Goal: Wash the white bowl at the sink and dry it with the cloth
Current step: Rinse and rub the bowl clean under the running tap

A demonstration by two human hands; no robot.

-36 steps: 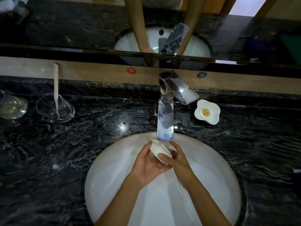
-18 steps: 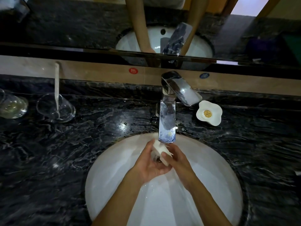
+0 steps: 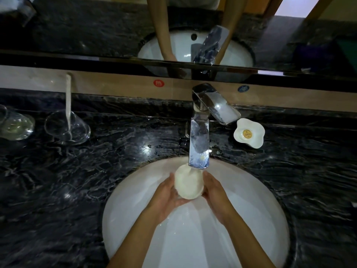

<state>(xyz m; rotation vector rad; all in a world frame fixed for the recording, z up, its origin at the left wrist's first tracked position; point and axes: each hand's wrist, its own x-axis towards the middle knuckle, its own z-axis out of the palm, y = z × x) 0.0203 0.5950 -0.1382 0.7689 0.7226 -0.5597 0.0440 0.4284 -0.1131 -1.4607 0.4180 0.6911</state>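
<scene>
The small white bowl is held over the white sink basin, right under the spout of the chrome tap. Its round face is turned up toward me. My left hand cups it from the left and below. My right hand presses against its right side. Water appears to run onto its upper edge. No cloth is in view.
Dark marble counter surrounds the basin. A flower-shaped white dish sits right of the tap. Two glass cups stand at the left, one with a white stick. A mirror runs along the back.
The bowl was tilted on edge between my fingers; now its round face is turned toward me and both hands cup it from the sides, still under the spout.
</scene>
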